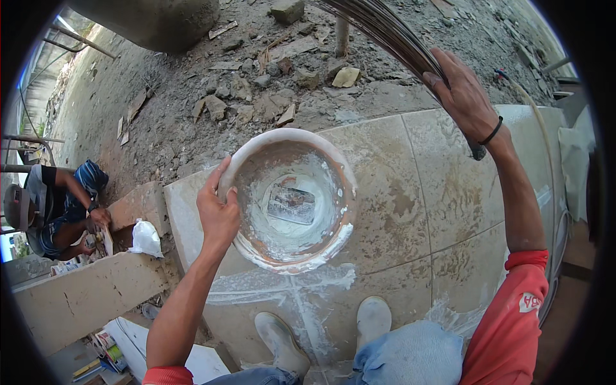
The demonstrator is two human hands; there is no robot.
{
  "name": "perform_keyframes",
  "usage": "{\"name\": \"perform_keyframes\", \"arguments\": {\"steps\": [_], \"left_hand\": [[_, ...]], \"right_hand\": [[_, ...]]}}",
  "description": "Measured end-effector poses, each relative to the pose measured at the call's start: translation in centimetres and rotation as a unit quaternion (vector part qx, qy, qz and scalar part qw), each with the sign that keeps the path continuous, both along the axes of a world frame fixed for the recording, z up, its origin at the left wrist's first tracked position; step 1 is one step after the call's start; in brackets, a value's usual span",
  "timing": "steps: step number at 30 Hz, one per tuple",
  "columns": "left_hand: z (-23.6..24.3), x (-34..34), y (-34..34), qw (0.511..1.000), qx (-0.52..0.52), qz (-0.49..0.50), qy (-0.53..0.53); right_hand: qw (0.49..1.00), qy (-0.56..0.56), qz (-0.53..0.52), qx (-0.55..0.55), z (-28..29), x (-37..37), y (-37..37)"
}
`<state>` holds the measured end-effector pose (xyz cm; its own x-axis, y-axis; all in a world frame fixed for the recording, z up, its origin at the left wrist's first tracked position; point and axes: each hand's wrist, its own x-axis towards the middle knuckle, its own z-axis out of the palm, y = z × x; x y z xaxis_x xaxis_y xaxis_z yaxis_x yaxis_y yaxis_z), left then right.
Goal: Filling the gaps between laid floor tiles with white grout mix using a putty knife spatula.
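Note:
My left hand (217,210) grips the left side of a wide, round brown basin (328,149), its fingers outside and the thumb over the rim. White paste (256,192) coats the basin's inside and its near lip. On its bottom lies a smeared, greyish rectangular piece (292,204); I cannot tell what it is. Over to the right, my right hand (465,96) is closed round a stick broom (385,32), a bundle of thin dark sticks. The sticks fan out toward the far side, past the tiles, and the bound end shows below my wrist.
Large beige tiles (391,199) lie under the basin, with white smears along their joints. Rubble (282,83) covers the ground beyond. At left, a person (54,205) crouches by a low concrete wall (90,292) bearing a white bag (147,239). A hose (539,122) runs along the right.

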<state>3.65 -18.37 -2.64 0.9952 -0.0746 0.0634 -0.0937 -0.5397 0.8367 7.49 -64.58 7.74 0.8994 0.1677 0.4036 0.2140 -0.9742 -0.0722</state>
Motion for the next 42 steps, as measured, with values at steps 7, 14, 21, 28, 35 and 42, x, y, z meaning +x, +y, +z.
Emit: {"name": "perform_keyframes", "arguments": {"steps": [7,14,21,28,35,42], "left_hand": [[5.4,0.5,4.3,0.995,0.088,0.026,-0.035],[8.0,1.4,7.9,0.981,0.181,0.042,-0.064],[4.0,2.5,8.3,0.956,0.239,0.133,-0.107],[3.8,3.0,6.5,0.972,0.172,0.126,-0.097],[4.1,2.9,5.4,0.968,0.185,0.124,-0.115],[3.6,2.9,4.8,0.972,0.173,0.106,-0.121]], "right_hand": [[0.933,0.274,-0.064,0.224,-9.1,-20.8,1.0],[0.932,0.227,-0.228,0.164,-23.2,-34.0,1.0],[0.927,0.285,-0.236,0.059,-24.6,-43.4,1.7],[0.926,0.287,-0.184,0.159,-19.6,-48.0,3.0],[0.882,0.446,-0.154,0.006,-24.1,-45.1,-2.7],[0.902,0.296,-0.308,-0.063,-26.1,-29.0,-16.1]]}}
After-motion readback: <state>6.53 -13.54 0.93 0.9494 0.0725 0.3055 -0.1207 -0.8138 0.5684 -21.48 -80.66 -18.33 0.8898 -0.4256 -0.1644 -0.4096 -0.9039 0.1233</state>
